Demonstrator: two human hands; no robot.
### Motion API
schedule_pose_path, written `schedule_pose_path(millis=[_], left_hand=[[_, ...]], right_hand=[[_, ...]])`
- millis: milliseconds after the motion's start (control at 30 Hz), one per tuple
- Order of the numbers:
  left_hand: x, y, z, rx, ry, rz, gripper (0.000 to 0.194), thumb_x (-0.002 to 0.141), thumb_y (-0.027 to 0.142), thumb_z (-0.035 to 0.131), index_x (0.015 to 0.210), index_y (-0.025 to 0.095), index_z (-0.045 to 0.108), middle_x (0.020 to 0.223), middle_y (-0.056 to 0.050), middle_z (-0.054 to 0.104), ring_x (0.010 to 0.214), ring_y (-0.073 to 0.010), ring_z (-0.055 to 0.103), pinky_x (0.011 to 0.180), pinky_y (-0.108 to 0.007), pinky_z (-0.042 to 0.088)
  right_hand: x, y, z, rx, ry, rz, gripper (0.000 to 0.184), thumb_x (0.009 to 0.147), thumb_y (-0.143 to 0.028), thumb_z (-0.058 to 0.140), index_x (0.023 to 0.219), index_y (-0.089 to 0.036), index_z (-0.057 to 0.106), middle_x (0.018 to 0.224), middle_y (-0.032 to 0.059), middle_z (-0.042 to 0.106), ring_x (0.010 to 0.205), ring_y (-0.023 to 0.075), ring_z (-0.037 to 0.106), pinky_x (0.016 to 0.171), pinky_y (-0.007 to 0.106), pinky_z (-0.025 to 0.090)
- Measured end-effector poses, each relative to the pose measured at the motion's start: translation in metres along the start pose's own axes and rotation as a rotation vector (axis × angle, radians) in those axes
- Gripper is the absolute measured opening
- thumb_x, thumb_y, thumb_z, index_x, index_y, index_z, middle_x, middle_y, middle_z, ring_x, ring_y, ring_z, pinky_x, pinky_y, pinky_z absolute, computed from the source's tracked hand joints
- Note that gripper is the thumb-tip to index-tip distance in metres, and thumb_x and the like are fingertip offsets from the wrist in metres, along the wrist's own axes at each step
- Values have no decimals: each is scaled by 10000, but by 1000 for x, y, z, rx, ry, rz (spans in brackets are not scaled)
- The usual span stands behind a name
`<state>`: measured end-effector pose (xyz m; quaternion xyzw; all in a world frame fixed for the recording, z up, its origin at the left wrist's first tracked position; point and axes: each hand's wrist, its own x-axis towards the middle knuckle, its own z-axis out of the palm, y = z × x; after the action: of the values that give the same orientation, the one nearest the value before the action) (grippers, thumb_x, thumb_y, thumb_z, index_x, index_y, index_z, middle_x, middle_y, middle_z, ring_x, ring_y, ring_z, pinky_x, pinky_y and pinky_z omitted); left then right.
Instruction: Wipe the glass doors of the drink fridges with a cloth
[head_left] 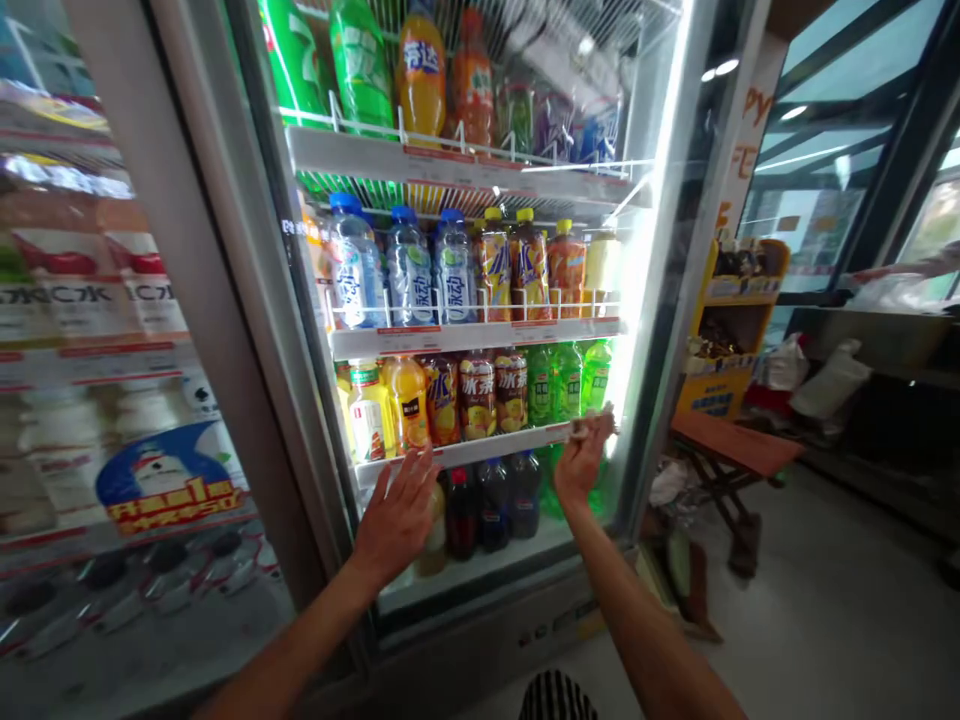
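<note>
My left hand point(397, 520) is open, its fingers stretched out. It is at the lower left of a lit drinks fridge point(480, 340), in front of the shelf edge below the orange juice bottle point(407, 403); contact with the glass cannot be made out. My right hand point(583, 460) is closed on a small crumpled cloth point(600, 421), partly hidden by the fingers and blurred. The cloth is in front of the green tea bottles point(570, 380) near the fridge's right side. Dark soda bottles point(493, 503) stand on the bottom shelf between my hands.
Blue-capped water bottles point(409, 265) and large soda bottles point(421, 75) fill the upper shelves. Another fridge door point(112, 400) is at the left. To the right stand a small folding stool point(735, 440), a yellow display rack point(739, 330) and a counter with plastic bags point(832, 375).
</note>
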<state>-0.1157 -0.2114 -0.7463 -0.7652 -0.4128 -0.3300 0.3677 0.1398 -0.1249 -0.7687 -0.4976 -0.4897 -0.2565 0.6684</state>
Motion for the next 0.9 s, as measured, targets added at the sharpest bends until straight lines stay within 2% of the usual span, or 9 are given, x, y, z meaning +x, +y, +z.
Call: schedule_pose_path(millis=[67,233,267,367,433,567,633,800,900], left_hand=[[-5,3,2,-6,2,-17,550,814,235,477,1350,193,358,1401,-82,369,1357,-218,206,1129,-426,100],[-20,10,7,-28,-22,-49,589,806,258,493,1367,183,330,1404,-95,362,1365,-228,174,1130,-441,84],[-25,10,8,-31,-36,-42,593,808,261,490,1372,183,321,1404,-92,362,1366,-225,172,1131,-440,80],[-39,9,11,-29,-66,-5,577,818,256,475,1370,187,323,1396,-80,378,1366,-212,176,1136,-437,77],[-45,10,13,-20,-72,-2,546,821,249,464,1353,185,356,1393,-78,384,1364,-215,181,1136,-446,81],[-45,12,13,-14,-72,-31,487,824,244,446,1303,160,429,1394,-84,380,1360,-233,196,1131,-460,95],[-47,13,11,-16,-77,-28,481,826,252,444,1296,149,439,1391,-86,385,1355,-233,212,1132,-450,102],[-61,14,11,-24,-112,-6,469,821,243,435,1281,156,459,1380,-72,405,1353,-221,220,1135,-432,93],[-68,18,13,-26,-119,-15,464,808,227,441,1264,151,477,1377,-81,406,1363,-223,187,1135,-442,73]], right_hand=[[-14,-2,1,-8,16,70,555,893,-184,301,1424,-108,163,1463,195,240,1375,292,178,1031,582,303],[-69,-5,-6,74,-344,-488,612,856,-122,380,1421,-259,191,1426,79,370,1362,230,243,1063,479,324],[-70,2,-7,52,-303,-447,606,859,-122,378,1420,-264,194,1425,80,372,1359,226,250,1061,481,326],[-58,16,-4,-47,-40,-62,585,881,-151,327,1433,-182,135,1470,163,244,1375,273,188,1030,560,318],[-54,8,0,-40,-13,11,591,881,-149,305,1436,-157,103,1482,179,194,1381,293,150,1023,589,308],[-72,-18,-1,107,-316,-393,612,851,-124,365,1426,-225,182,1438,98,345,1367,248,222,1066,514,309],[-76,-10,-4,115,-361,-465,599,848,-132,395,1410,-259,233,1426,70,372,1355,228,259,1078,486,306],[-76,14,0,9,0,106,579,886,-153,307,1434,-166,120,1500,135,147,1392,256,101,1064,562,273],[-109,-17,0,24,-49,65,601,874,-129,307,1435,-132,91,1506,141,108,1395,251,71,1071,539,278]])
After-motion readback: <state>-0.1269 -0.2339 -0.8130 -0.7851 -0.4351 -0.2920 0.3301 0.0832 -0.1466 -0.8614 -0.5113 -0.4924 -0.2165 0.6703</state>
